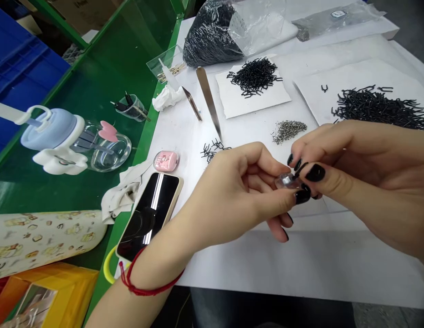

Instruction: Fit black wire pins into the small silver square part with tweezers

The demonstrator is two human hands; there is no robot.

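Observation:
My left hand [232, 196], with a red string bracelet at its wrist, pinches a small clear, shiny piece [287, 181] between thumb and fingers. Against that piece my right hand [348, 177] holds a thin black part [299, 170] in a pinch; its full shape is hidden by the fingertips. Just beyond the left hand lie several small black forked pieces [213, 149]. A little heap of tiny metal bits [289, 130] sits past the fingertips. Behind the right hand spreads a large pile of black forked pieces [379, 107] on white paper.
Farther back are another black pile [254, 75] on a card, a metal spatula [208, 95], tweezers [191, 104] and a black-filled plastic bag [212, 38]. A phone [148, 214], pink case [166, 161] and clear bottle [92, 143] stand or lie leftward, by the green ledge.

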